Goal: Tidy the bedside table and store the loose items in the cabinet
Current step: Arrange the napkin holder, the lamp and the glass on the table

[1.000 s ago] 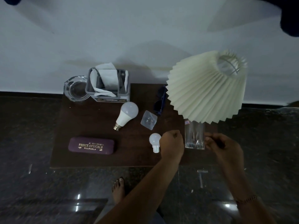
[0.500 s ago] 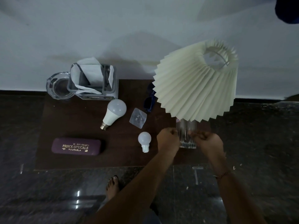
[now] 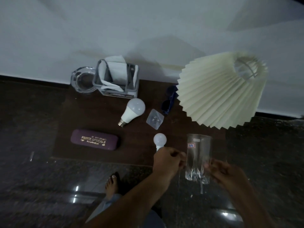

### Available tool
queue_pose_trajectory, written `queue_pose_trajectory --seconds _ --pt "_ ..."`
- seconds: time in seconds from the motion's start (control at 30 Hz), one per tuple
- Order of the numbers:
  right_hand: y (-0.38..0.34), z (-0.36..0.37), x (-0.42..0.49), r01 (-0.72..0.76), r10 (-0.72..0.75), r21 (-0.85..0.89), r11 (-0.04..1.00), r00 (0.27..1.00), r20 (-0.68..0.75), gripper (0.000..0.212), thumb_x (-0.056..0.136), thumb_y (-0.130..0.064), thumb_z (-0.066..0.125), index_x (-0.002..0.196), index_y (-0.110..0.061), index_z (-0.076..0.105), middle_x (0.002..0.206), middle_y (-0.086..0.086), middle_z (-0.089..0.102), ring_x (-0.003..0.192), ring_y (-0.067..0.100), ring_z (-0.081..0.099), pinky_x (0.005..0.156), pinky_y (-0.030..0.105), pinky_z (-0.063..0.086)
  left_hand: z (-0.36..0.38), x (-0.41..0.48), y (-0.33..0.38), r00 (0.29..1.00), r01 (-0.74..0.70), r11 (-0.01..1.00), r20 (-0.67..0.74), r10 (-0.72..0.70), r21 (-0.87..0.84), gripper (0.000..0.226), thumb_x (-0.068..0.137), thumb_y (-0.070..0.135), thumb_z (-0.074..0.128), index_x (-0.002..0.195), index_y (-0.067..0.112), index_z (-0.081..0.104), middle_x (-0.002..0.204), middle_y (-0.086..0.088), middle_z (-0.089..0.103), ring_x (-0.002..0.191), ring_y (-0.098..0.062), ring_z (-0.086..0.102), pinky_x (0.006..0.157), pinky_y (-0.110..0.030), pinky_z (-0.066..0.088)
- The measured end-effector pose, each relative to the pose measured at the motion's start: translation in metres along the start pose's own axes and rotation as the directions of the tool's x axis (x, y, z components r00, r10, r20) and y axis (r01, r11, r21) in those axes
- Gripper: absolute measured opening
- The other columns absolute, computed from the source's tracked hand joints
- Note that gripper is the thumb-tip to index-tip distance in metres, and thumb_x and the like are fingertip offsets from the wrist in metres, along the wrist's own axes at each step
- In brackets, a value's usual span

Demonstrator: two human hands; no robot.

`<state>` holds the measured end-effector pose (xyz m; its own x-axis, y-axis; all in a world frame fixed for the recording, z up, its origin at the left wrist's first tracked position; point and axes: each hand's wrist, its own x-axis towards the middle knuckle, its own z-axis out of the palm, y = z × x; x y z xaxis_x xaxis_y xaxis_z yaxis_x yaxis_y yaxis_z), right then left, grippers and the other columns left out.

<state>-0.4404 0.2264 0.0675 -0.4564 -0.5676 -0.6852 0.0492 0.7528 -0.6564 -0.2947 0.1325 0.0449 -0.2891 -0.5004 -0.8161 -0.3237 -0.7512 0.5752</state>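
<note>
Clear ribbed drinking glass (image 3: 198, 157) grasped between fingers of left hand (image 3: 167, 159) and right hand (image 3: 226, 172), small white bulb (image 3: 159, 139) just beyond left fingers, dark wooden counter (image 3: 102, 122)

This looks like a bedroom in a home. A small dark wooden bedside table (image 3: 98, 112) stands against a plain white wall (image 3: 115, 30) on a polished dark stone floor (image 3: 32, 186). On it are a lamp with a pleated cream shade (image 3: 218, 94), a tissue holder (image 3: 117, 79), a spectacle case (image 3: 95, 142), sunglasses (image 3: 169, 102) and a glass ashtray (image 3: 83, 81). A bare foot (image 3: 111, 185) is near the table.
</note>
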Motion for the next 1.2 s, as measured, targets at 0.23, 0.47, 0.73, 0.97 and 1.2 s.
queue_pose_trajectory --seconds 0.23,0.47,0.73,0.97,1.2 --pt "-0.041 0.059 -0.009 -0.042 0.006 0.133 0.990 0.965 0.262 0.020 0.065 -0.009 0.071 0.083 -0.018 0.071 0.080 -0.004 0.077 0.074 0.007 0.071 0.057 0.014 0.053 -0.097 -0.023 0.042 0.983 0.179 0.968 0.005 -0.181 -0.176 0.048 0.092 0.040 0.051 0.084 -0.004 0.067 0.063 -0.016 0.070 0.054 -0.024 0.068 0.053 -0.030 0.059" --pt "-0.112 0.148 0.005 0.187 -0.198 0.075 0.979 0.824 0.530 0.050 0.057 -0.025 0.076 0.105 -0.019 0.069 0.100 -0.005 0.075 0.095 0.008 0.069 0.072 0.014 0.053 -0.214 -0.042 0.100 0.984 0.175 0.984 -0.029 -0.176 -0.009 0.059 0.076 0.050 0.064 0.078 -0.009 0.069 0.067 -0.022 0.072 0.056 -0.029 0.070 0.053 -0.030 0.060" --pt "-0.182 0.236 0.017 0.443 -0.391 0.056 0.895 0.717 0.577 0.049 0.069 -0.017 0.076 0.115 -0.027 0.064 0.107 -0.012 0.072 0.105 0.001 0.064 0.088 0.018 0.051 -0.298 -0.063 0.158 0.985 0.000 0.983 -0.167 0.031 0.184 0.040 0.069 0.033 0.072 0.075 -0.006 0.067 0.055 -0.015 0.070 0.043 -0.019 0.067 0.040 -0.021 0.053" --pt "-0.252 0.275 0.025 0.700 -0.612 -0.243 0.672 0.709 0.349 0.030 0.089 -0.016 0.059 0.118 -0.008 0.062 0.104 0.009 0.071 0.089 0.014 0.066 0.083 0.025 0.054 -0.331 -0.046 0.197 0.892 -0.140 0.953 -0.384 0.239 0.268 0.025 0.082 0.013 0.061 0.073 -0.010 0.065 0.052 -0.010 0.069 0.038 -0.013 0.063 0.047 -0.022 0.055" --pt "-0.305 0.305 0.050 0.601 -0.539 -0.265 0.754 0.797 0.273 0.055 0.087 -0.045 0.056 0.127 -0.008 0.053 0.115 0.011 0.067 0.074 0.015 0.072 0.079 0.034 0.059 -0.332 -0.006 0.216 0.848 -0.191 0.951 -0.447 0.284 0.243 0.023 0.074 0.006 0.061 0.081 -0.015 0.067 0.072 -0.023 0.073 0.057 -0.021 0.071 0.056 -0.027 0.060"
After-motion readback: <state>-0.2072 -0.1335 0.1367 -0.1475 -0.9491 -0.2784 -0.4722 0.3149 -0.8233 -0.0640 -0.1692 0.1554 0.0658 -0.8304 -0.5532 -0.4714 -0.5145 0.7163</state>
